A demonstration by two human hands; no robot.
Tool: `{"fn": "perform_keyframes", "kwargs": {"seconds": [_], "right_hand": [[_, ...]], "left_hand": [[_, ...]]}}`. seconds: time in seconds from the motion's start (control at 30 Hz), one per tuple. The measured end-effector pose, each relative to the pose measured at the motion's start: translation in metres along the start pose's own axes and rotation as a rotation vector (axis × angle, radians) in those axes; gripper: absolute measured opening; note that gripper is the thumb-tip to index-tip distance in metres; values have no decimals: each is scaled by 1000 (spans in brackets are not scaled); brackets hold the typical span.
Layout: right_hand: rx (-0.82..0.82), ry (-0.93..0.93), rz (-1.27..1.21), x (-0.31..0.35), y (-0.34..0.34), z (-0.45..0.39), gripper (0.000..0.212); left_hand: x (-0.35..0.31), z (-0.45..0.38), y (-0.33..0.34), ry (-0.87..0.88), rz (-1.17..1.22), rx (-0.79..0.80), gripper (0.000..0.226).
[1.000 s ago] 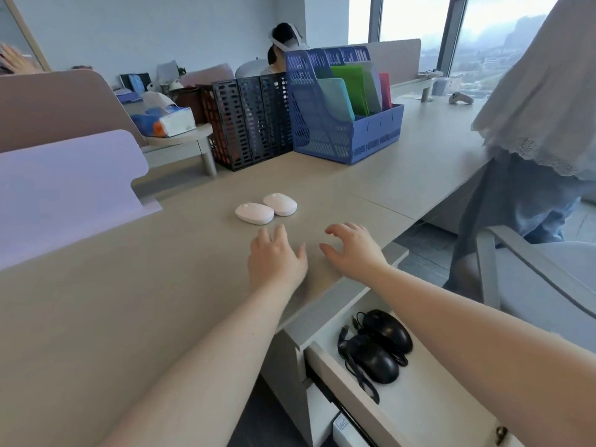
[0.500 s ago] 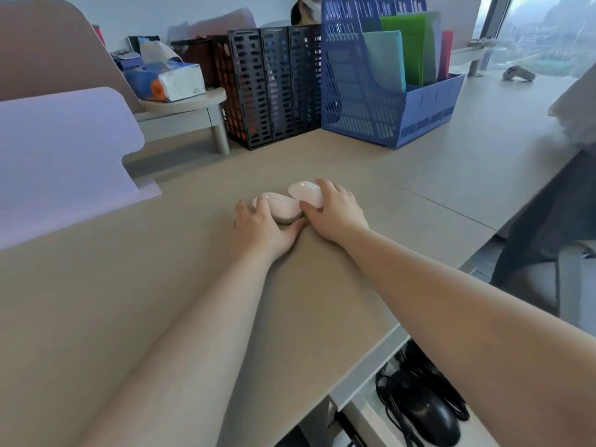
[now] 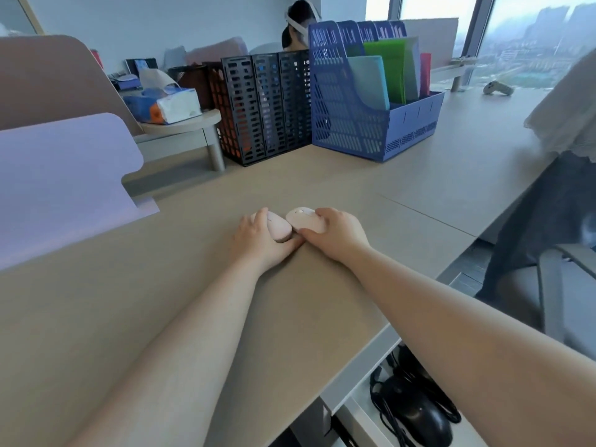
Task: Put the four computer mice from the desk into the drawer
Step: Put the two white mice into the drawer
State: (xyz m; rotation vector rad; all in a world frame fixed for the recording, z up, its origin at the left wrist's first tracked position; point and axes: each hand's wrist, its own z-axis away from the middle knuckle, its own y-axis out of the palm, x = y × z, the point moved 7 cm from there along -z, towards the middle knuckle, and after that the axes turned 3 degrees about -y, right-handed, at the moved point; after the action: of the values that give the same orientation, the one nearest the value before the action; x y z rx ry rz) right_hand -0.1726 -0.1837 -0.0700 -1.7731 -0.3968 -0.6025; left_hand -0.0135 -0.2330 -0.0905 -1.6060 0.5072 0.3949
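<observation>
Two pale pink-white wireless mice lie side by side on the beige desk [image 3: 371, 201]. My left hand [image 3: 258, 240] grips the left pale mouse [image 3: 278, 226], thumb under its near end. My right hand [image 3: 338, 235] grips the right pale mouse [image 3: 304, 218], fingers over its right side. Both mice look slightly raised at the near end. Below the desk edge at the lower right, the open white drawer [image 3: 358, 411] holds a black wired mouse [image 3: 416, 414] with its cable; my right forearm hides the rest of the drawer.
A blue file rack [image 3: 371, 124] with coloured folders and a black mesh rack [image 3: 267, 104] stand behind the mice. A lilac divider [image 3: 61, 179] is at the left, a tissue pack [image 3: 167, 106] on a small shelf. A standing person [image 3: 561, 175] and a chair arm [image 3: 548, 304] are at the right.
Both hands reached forward from the desk's near edge to the two pale mice and closed on them, one each. The view has pulled back slightly since half a second ago.
</observation>
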Motion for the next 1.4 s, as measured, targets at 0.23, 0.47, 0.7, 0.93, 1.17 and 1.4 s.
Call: {"fn": "perform_keyframes", "kwargs": {"seconds": [0.23,0.47,0.7,0.93,1.17,1.4], "right_hand": [[-14,50,-38,-8,-17,21,49],[-21,92,-72,-15,-38,61,32],[49,133,32,-52,-88,145,58],[84,195,40,-114,-131,223,44],[315,250,188,-171,-110,267,54],[391,294,176,-214,-80,276,60]], "left_hand": [[-9,20,-10,-31,21,-37,102],[-39,79,-14,-44,-4,14,106],[-81,182,1,24,-113,121,102],[-129,274,53,146,-154,188,97],[-130,334,126,95,-270,350,91],[-119,345,174,73,-348,483,92]]}}
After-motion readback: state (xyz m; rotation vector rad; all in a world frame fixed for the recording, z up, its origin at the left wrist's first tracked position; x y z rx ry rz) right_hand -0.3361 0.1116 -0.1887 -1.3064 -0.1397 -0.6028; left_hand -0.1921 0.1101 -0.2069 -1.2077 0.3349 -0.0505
